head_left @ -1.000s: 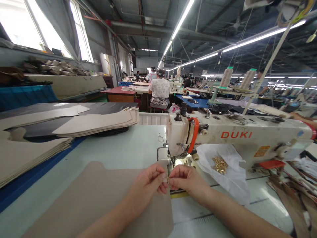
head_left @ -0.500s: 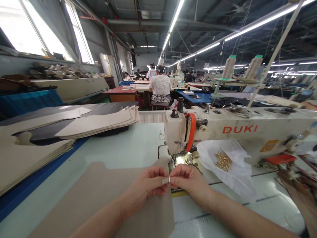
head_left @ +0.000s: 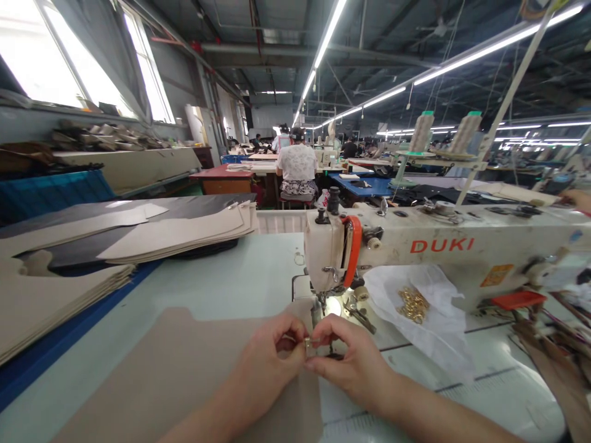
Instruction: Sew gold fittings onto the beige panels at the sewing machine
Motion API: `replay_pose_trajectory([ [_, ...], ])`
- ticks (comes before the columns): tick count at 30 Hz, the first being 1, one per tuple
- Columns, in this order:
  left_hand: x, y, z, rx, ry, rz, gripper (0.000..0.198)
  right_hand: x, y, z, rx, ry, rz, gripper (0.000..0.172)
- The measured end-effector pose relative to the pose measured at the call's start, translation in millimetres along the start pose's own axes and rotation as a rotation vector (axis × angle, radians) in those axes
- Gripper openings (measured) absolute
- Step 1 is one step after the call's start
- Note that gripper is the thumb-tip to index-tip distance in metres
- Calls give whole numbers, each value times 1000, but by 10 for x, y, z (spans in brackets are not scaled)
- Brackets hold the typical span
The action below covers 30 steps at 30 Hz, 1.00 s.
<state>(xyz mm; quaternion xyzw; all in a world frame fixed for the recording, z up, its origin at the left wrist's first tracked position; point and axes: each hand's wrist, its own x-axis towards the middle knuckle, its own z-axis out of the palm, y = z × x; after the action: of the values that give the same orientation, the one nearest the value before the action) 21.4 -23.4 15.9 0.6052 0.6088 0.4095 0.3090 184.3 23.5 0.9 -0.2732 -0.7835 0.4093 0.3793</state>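
Just in front of the sewing machine's needle area, my left hand (head_left: 272,360) pinches a short fabric tab, mostly hidden by the fingers. A small gold metal ring (head_left: 308,345) sits around the tab at the fingertips. My right hand (head_left: 348,360) is curled from the other side, its index finger at the tab's end beside the ring and its thumb lower, just under the ring. Beneath both hands a flat taupe fabric panel (head_left: 198,369) lies on the table. More gold rings (head_left: 413,304) are heaped on a white cloth or bag (head_left: 446,332) to the right.
The white sewing machine (head_left: 392,240) with an orange lever spans the right side. Stacked beige panels (head_left: 69,289) lie at the left. Two thread cones (head_left: 422,132) stand behind the machine. A seated person (head_left: 298,163) is farther ahead.
The ring and tab have turned between my hands and dropped slightly. My right thumb has moved down and apart from the index finger. The camera view has shifted a little.
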Motion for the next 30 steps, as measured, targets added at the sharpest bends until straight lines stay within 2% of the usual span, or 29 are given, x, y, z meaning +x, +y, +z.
replay_pose_trajectory([
  [4,-12,21,-5,16,43,77,8,18,11,-20,16,9,-81,5],
  [10,-20,45,3,-9,75,86,9,28,-32,-6,88,101,-22,10],
  [17,88,-77,29,-376,8,-114,16,39,15,81,183,180,98,7],
  [20,122,-85,33,-481,-25,-160,19,42,25,90,179,187,115,8],
  [23,108,-51,39,-473,-23,-135,22,35,27,84,159,179,118,8],
  [27,48,-20,44,-375,18,-71,16,24,25,81,156,154,120,7],
  [30,6,-26,41,-276,37,-39,11,26,33,81,251,132,150,6],
])
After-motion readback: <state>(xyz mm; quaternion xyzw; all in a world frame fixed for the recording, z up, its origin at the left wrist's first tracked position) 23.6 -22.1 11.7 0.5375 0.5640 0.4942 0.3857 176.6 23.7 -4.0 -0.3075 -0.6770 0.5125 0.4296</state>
